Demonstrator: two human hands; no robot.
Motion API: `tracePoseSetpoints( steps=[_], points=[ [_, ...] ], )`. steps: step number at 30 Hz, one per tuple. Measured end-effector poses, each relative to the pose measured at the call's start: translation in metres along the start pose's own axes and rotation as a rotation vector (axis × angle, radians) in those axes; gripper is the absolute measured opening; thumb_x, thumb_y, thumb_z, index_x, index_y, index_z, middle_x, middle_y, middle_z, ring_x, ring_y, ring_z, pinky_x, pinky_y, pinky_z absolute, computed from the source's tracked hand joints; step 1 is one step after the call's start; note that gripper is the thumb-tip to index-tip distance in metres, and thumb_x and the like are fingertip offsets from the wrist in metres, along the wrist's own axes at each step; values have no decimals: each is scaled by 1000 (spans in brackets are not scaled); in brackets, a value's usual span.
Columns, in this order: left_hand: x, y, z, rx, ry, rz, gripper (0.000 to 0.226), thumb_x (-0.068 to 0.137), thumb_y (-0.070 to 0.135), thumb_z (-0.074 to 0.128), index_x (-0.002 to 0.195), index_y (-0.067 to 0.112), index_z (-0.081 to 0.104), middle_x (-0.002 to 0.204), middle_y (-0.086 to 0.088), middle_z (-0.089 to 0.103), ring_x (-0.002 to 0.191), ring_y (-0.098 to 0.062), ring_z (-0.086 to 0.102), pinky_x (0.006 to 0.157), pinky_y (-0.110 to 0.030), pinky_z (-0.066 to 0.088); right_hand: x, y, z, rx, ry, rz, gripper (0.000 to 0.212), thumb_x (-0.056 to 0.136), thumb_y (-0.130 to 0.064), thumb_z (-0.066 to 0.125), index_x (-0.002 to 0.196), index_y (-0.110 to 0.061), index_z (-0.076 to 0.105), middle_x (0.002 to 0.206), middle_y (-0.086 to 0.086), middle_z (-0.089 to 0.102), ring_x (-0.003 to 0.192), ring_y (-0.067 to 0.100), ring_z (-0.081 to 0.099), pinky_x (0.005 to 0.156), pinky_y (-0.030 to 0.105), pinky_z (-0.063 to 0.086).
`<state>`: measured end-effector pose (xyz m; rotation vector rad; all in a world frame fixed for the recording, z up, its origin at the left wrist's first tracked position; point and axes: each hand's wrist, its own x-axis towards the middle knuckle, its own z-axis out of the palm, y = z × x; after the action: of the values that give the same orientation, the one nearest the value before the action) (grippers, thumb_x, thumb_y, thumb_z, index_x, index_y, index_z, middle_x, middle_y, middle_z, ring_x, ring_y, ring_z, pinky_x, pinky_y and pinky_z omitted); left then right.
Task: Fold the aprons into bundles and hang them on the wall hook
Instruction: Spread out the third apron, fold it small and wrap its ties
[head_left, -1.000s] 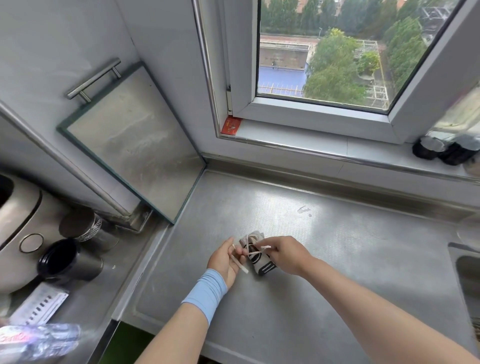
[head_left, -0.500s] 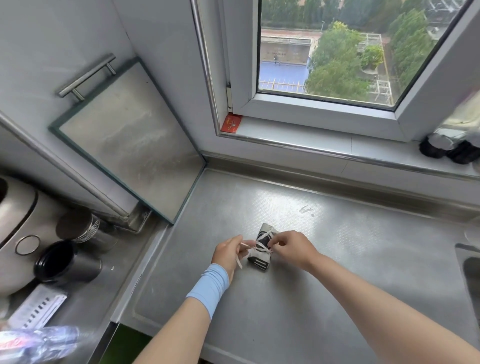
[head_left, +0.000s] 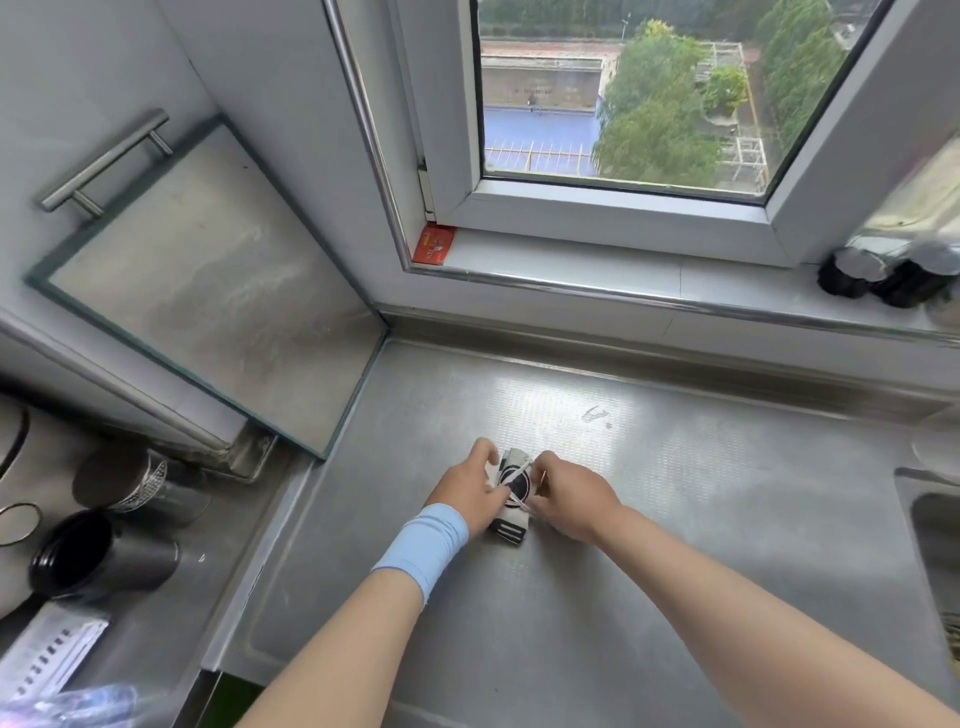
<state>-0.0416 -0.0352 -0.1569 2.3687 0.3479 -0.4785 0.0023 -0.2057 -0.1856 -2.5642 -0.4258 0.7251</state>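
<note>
Head view looks down on a small apron (head_left: 511, 526) folded into a tight, blocky bundle, lying on the steel bench (head_left: 675, 545) near the middle, well short of the window (head_left: 623, 130) on the far side. The cloth is pale with a dark round print on top and black stripes at its near end.

A thin white string (head_left: 513, 472) crosses the top of the bundle. The left hand (head_left: 467, 493), with a light blue wristband (head_left: 423, 551), closes its grip on the string at the bundle's left side. The right hand (head_left: 569, 501) pinches the other end at the right side. Both grips are narrow, fingertips only.

By my reading the folding of this apron is done and the step in hand is tying it off. The next move calls for drawing the string snug into a knot or loop without letting the soft folds spring open, then lifting the bundle to a hook, which is not in view.

The bench is brushed metal with a fine dimpled patch. A framed glass panel (head_left: 208, 291) leans at far left, dark round cups (head_left: 98, 556) lie at near left, and a sink (head_left: 935, 535) edges in at right.
</note>
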Motion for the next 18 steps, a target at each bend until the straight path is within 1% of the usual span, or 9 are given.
tracePoseSetpoints(
  steps=[2, 3, 6, 8, 11, 12, 14, 16, 18],
  points=[
    [4, -1, -7, 145, -92, 56, 39, 81, 25, 62, 114, 30, 41, 75, -2, 57, 73, -24, 58, 71, -32, 49, 3, -3, -4, -75, 4, -40, 21, 86, -38, 58, 99, -25, 50, 92, -4, 65, 87, 25, 61, 67, 32, 39],
    [7, -1, -12, 247, -124, 76, 39, 81, 27, 64, 115, 31, 45, 81, -2, 58, 79, -25, 60, 73, -32, 49, 5, -5, -7, -109, 9, -61, 21, 87, -37, 56, 102, -24, 51, 96, -2, 67, 90, 27, 62, 67, 32, 39],
    [16, -1, -26, 545, -219, 120, 19, 91, 35, 60, 105, 23, 66, 100, -5, 63, 93, -26, 62, 75, -28, 45, 7, -9, -13, -233, 27, -139, 25, 93, -35, 51, 114, -22, 53, 103, 3, 69, 96, 30, 63, 71, 33, 40],
    [18, -4, -30, 610, -205, 166, 24, 95, 39, 53, 99, 22, 69, 99, -3, 61, 94, -26, 60, 74, -29, 43, 10, -11, -15, -292, 10, -184, 30, 94, -36, 48, 123, -27, 52, 103, 5, 70, 99, 30, 63, 72, 33, 40],
    [19, -16, -24, 492, 4, 385, 20, 93, 34, 54, 94, 22, 71, 107, 3, 50, 107, -20, 47, 90, -33, 40, 14, -11, -14, -324, -60, -230, 42, 96, -37, 45, 138, -43, 46, 108, 4, 71, 103, 28, 64, 76, 33, 42],
    [20, -18, -21, 428, 24, 432, 18, 92, 28, 55, 94, 19, 72, 114, 3, 51, 112, -18, 43, 97, -32, 37, 15, -11, -14, -323, -83, -238, 45, 98, -36, 43, 141, -47, 43, 110, 3, 71, 103, 27, 64, 75, 32, 42],
    [21, -19, -16, 325, -7, 428, 19, 92, 18, 54, 96, 12, 71, 124, 3, 52, 120, -17, 43, 103, -28, 35, 16, -11, -12, -265, -88, -214, 42, 99, -35, 42, 138, -50, 47, 115, 0, 70, 106, 25, 63, 77, 30, 43],
    [21, -22, -12, 272, 42, 381, 19, 93, 16, 52, 90, 8, 70, 128, 3, 49, 122, -16, 43, 100, -23, 37, 19, -9, -9, -172, -71, -158, 38, 99, -33, 44, 132, -48, 55, 121, -4, 69, 111, 22, 61, 84, 29, 46],
    [18, -29, -8, 282, 176, 359, 18, 93, 17, 52, 85, 8, 66, 123, 2, 48, 116, -16, 41, 90, -24, 41, 22, -8, -6, -29, -49, -78, 34, 96, -33, 48, 124, -46, 63, 123, -10, 68, 112, 18, 61, 87, 28, 47]
  ],
)
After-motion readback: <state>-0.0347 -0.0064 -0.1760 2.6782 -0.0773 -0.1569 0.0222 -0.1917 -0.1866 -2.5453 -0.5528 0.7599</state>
